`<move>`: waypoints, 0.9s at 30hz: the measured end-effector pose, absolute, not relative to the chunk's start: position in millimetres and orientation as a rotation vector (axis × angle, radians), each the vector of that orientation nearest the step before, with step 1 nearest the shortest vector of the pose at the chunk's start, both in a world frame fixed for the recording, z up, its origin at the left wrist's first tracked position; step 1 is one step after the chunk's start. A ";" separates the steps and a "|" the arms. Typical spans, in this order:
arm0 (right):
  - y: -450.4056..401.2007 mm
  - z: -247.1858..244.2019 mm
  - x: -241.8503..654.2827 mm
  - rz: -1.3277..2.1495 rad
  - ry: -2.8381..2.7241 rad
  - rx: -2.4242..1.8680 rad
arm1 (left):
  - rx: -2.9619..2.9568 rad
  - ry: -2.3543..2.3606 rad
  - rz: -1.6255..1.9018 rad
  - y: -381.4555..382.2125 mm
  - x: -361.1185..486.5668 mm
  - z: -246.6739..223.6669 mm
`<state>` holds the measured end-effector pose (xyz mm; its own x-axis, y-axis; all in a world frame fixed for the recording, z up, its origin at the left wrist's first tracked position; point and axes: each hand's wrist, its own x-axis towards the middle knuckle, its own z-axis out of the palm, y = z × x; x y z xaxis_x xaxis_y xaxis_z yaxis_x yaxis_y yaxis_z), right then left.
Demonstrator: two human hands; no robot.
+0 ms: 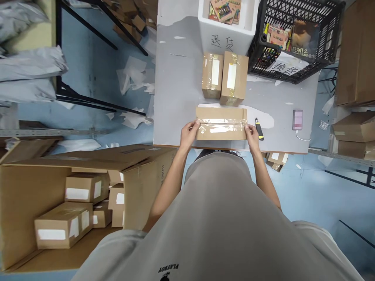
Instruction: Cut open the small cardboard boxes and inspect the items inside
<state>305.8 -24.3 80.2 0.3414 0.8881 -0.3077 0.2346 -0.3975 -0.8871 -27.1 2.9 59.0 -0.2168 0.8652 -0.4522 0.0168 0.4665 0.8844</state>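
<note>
Though half-curled, both hands (189,135) (252,136) on carton (221,124)

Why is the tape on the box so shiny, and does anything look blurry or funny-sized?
Head view: white glare streaks the clear tape on the box at the hands, likely light bouncing off; head view: the pale bags at the left edge look soft and smeared; head view: the grey shirt looms huge, probably because it's near a wide lens.

"退货" on bin (234,31), "换货" on paper (288,63), "PLAYBOY" on shirt (218,203), "LIVING" on carton (146,183)
</note>
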 end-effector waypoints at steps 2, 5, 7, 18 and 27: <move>-29.2 73.8 302.1 1.121 -0.973 -1.865 | 0.781 1.621 0.916 -5.0 -30.7 54.1; -36.2 59.6 296.5 1.205 -0.949 -1.941 | 0.748 1.678 0.834 -14.2 -33.3 42.8; -40.7 52.1 295.1 1.236 -0.952 -1.971 | 0.759 1.704 0.801 -18.6 -34.8 36.9; 11.0 48.9 316.0 1.169 -0.937 -1.902 | 0.771 1.740 0.872 51.8 -58.1 26.5; 135.8 41.6 312.1 1.335 -0.817 -1.946 | 0.733 1.575 0.745 201.5 -23.7 26.8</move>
